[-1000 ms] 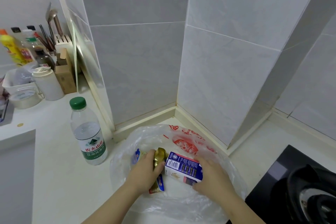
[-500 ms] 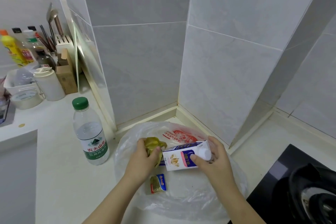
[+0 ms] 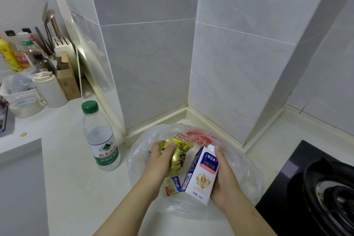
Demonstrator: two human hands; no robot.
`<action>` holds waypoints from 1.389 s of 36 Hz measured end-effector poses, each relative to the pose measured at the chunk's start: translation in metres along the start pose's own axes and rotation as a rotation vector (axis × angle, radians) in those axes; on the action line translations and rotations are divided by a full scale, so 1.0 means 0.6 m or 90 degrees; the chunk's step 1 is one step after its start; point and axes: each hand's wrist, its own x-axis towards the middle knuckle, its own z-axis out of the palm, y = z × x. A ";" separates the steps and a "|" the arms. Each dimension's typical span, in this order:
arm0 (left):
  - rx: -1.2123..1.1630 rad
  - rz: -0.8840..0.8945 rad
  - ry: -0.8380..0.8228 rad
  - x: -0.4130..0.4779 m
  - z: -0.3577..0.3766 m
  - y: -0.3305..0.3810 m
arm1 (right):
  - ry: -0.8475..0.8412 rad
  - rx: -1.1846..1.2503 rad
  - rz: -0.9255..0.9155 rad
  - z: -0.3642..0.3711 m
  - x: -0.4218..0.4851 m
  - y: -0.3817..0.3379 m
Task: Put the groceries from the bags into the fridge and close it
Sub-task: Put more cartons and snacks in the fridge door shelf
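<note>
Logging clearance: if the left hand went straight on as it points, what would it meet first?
Gripping the gold packet, the left hand would probably meet the plastic bag's far edge, then the tiled wall; depth is unclear.

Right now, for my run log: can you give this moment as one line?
left hand: grips gold foil packet | right hand: holds white-and-blue cardboard carton | clear plastic bag: lying on white counter

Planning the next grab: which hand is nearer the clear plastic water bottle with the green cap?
Left. The left hand, gripping a gold foil packet, is right of the bottle; the right hand, holding a white carton, is farther right.
</note>
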 end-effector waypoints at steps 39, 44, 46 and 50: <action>-0.165 -0.027 0.242 -0.280 -0.026 -0.061 | -0.313 -0.190 0.090 -0.004 -0.137 0.072; -0.215 -0.041 0.371 -0.383 -0.032 -0.110 | -0.414 -0.240 0.175 -0.011 -0.198 0.125; -0.228 -0.055 0.423 -0.429 -0.038 -0.127 | -0.452 -0.268 0.216 -0.011 -0.227 0.150; -0.255 -0.065 0.530 -0.525 -0.056 -0.154 | -0.522 -0.338 0.276 -0.003 -0.291 0.205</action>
